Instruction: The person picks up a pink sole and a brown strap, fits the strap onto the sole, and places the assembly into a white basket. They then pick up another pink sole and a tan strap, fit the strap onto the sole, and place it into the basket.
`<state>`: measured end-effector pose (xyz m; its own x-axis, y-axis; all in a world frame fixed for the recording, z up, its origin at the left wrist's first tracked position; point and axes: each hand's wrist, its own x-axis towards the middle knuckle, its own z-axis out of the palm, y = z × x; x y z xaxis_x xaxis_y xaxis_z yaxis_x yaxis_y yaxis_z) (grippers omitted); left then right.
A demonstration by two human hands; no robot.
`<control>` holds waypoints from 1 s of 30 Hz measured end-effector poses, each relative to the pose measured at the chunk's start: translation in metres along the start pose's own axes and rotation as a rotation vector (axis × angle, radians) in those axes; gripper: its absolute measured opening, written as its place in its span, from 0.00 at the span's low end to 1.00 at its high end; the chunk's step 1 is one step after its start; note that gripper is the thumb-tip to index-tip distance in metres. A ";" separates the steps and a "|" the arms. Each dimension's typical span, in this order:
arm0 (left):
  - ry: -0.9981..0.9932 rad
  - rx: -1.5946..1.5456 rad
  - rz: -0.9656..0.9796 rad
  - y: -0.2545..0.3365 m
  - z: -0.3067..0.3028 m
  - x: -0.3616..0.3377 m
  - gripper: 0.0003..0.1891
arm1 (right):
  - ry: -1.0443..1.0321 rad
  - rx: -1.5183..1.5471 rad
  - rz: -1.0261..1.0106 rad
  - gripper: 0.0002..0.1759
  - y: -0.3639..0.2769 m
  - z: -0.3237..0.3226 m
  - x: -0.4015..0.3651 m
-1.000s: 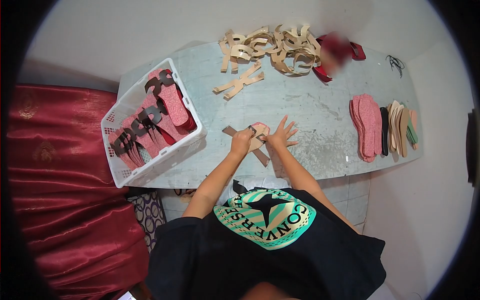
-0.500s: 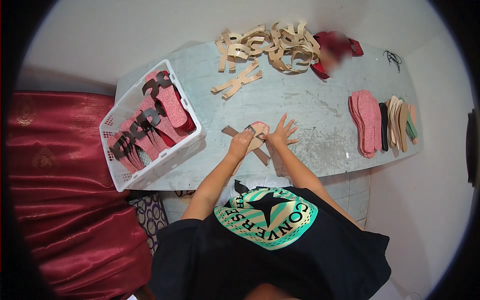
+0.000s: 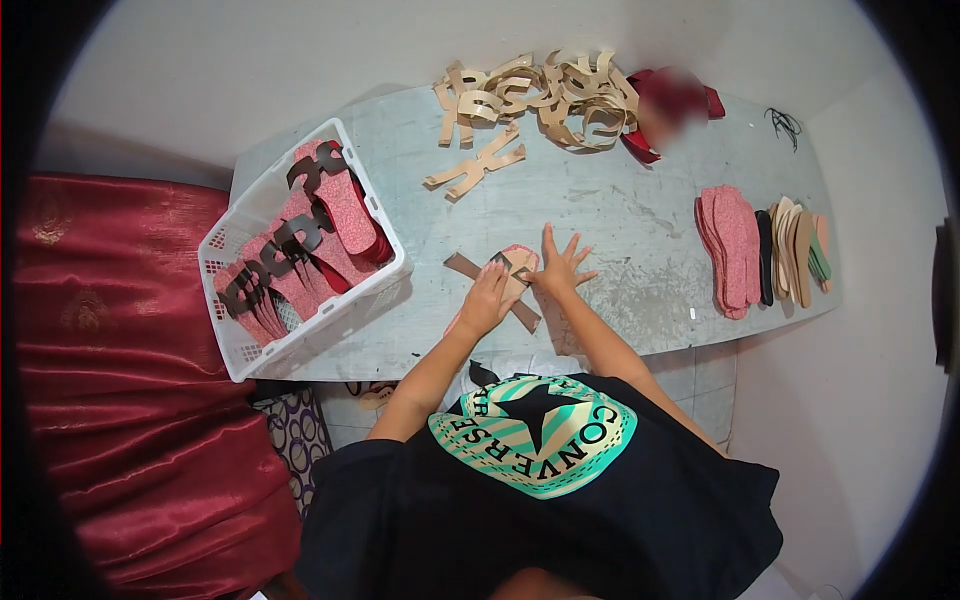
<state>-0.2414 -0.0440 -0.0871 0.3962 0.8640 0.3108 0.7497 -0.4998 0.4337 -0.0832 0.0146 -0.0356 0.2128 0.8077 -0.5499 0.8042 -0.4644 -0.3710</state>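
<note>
A sandal sole (image 3: pixel 517 259) with a tan face and a pink rim lies on the table in front of me. Dark brown strap ends are folded onto its face, and the rest of the brown strap (image 3: pixel 524 316) sticks out from under it on both sides. My left hand (image 3: pixel 484 300) lies flat along the sole's left side, fingers straight and pressing near one strap end. On the other side my right hand (image 3: pixel 563 268) is spread wide, its thumb touching the other strap end and its fingers over the table. The sole's lower part is partly hidden by my left hand.
At left stands a white plastic basket (image 3: pixel 392 226) with pink soles and dark straps. Beige straps (image 3: pixel 570 100) are heaped at the back, beside a dark red item (image 3: pixel 680 95), partly blurred. Pink soles (image 3: pixel 730 250) and several other soles (image 3: pixel 790 250) are stacked at right.
My left hand has gone from bent, gripping fingers to straight ones laid flat on the sole. My right hand's fingers have turned slightly, with the thumb still at the strap end.
</note>
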 end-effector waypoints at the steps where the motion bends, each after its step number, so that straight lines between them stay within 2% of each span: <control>1: -0.024 -0.006 -0.017 0.003 -0.003 -0.001 0.28 | -0.016 -0.044 -0.071 0.60 0.003 0.002 0.003; 2: -0.047 -0.012 -0.033 0.006 -0.006 -0.002 0.30 | -0.032 -0.089 -0.141 0.55 0.005 0.003 0.006; 3: -0.044 -0.012 -0.032 0.003 -0.001 -0.005 0.30 | -0.030 -0.090 -0.143 0.55 0.008 0.004 0.008; 5: -0.063 -0.064 -0.089 -0.002 0.009 -0.011 0.32 | -0.077 -0.219 -0.328 0.46 0.016 0.004 0.014; 6: -0.059 -0.064 -0.090 0.001 0.008 -0.013 0.32 | -0.075 -0.221 -0.331 0.46 0.019 0.005 0.017; 8: -0.104 0.226 -0.182 0.009 0.008 -0.017 0.33 | -0.056 -0.282 -0.456 0.41 0.025 0.009 0.021; 12: -0.107 0.128 -0.306 0.009 0.003 -0.016 0.32 | -0.002 -0.246 -0.525 0.40 0.033 0.012 0.017; 18: -0.167 0.062 -0.198 -0.009 -0.010 -0.009 0.32 | -0.010 -0.145 -0.483 0.40 0.037 0.021 0.008; 21: -0.368 0.071 -0.019 -0.025 -0.024 0.002 0.31 | 0.050 -0.108 -0.485 0.41 0.044 0.040 0.000; 24: -0.463 0.075 0.075 -0.034 -0.031 0.013 0.31 | 0.158 0.012 -0.488 0.40 0.050 0.052 -0.004; 30: -0.502 0.063 0.078 -0.040 -0.024 0.014 0.33 | 0.172 -0.009 -0.542 0.36 0.043 0.037 -0.011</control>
<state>-0.2787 -0.0130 -0.0793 0.6466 0.7547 -0.1112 0.7320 -0.5727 0.3690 -0.0712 -0.0276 -0.0736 -0.1449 0.9776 -0.1527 0.8284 0.0354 -0.5591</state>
